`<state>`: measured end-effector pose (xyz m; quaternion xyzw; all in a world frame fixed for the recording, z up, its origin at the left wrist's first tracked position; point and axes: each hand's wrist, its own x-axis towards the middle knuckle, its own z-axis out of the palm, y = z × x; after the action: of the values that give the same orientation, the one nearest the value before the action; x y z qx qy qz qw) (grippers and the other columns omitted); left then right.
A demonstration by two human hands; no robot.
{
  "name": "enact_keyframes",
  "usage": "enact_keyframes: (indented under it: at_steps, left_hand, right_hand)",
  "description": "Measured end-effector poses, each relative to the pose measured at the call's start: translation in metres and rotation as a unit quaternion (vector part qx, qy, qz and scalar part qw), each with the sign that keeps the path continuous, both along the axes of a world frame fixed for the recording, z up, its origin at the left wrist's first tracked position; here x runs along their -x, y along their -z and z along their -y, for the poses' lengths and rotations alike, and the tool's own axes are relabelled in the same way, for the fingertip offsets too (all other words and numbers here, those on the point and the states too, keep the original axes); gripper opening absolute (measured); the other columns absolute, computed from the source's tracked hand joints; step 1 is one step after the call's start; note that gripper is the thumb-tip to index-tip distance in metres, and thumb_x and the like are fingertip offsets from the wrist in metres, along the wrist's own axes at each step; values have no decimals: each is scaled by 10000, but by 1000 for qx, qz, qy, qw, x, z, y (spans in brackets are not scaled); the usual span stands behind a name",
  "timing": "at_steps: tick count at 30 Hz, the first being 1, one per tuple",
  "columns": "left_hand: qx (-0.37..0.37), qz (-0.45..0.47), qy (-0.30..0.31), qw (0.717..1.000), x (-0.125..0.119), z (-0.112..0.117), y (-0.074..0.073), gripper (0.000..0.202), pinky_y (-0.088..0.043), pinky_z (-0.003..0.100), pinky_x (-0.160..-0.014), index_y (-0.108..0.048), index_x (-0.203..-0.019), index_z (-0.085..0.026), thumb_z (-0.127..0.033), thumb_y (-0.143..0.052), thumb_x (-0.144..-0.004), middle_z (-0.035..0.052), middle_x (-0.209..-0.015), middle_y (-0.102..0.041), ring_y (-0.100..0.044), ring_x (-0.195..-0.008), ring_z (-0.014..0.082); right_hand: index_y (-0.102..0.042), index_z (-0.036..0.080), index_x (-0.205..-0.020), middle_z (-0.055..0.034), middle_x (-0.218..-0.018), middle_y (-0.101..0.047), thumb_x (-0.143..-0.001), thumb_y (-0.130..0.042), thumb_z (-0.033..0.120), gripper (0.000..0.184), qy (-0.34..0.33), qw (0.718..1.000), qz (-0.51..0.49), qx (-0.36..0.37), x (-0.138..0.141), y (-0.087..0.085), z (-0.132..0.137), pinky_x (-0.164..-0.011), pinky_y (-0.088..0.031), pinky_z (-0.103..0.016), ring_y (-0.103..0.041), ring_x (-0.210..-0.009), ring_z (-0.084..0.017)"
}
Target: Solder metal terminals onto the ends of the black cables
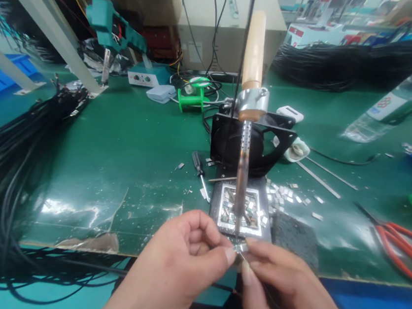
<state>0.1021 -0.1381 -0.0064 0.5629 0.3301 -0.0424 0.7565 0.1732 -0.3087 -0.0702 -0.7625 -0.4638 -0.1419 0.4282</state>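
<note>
Pinching at the fingertips, your left hand (191, 252) and right hand (288, 278) leave barely a gap between thumb and finger. Above your grip stands the soldering iron (245, 144), smooth wood over perforated, scorched metal; just beyond, a square, pale-rimmed tray (227, 228). A small shiny metal piece (242, 247) sits in your left fingertips; a thin wire (242, 256) runs into your right.

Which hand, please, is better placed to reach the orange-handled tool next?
The right hand, probably: the orange-handled tool lies off to that side, and the left hand is farther from it.
</note>
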Motion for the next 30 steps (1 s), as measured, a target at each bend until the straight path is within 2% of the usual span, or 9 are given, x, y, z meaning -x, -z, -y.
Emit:
enact_keyframes:
  at_steps: [3,12,20,30]
  left_hand:
    - [5,-2,-3,1000,-2,0,0,287,-393,284,-749,-517,-853,-167,-282,-770,-782,1,-820,-628,-520,-795,139]
    - [2,4,-16,1000,-2,1,-3,321,-347,260,-684,-457,-816,-178,-289,-757,-782,-26,-762,-546,-442,-737,114]
    - [22,19,-24,999,-6,-3,-3,305,-297,226,-563,-461,-784,-179,-191,-765,-760,-72,-654,-520,-362,-591,59]
    - [18,31,-33,999,-6,-3,-5,266,-315,213,-537,-493,-776,-175,-135,-756,-756,-69,-650,-558,-390,-573,55]
  right_hand:
    - [-676,166,-1080,15,-1210,-665,-876,-731,133,214,29,1000,7,4,-2,-4,0,-924,-590,-79,-677,-1113,-15]
    - [-682,163,-1131,9,-1267,-647,-874,-750,158,266,-15,999,33,30,-12,-4,0,-956,-606,-105,-662,-1180,-25]
    - [-715,170,-1106,17,-1267,-650,-881,-756,185,229,-19,998,43,43,-16,-5,-1,-1000,-596,-88,-660,-1186,-14]
    - [-711,178,-1116,28,-1290,-642,-881,-762,182,241,-20,998,40,37,-17,-7,-3,-999,-596,-99,-655,-1199,-17]
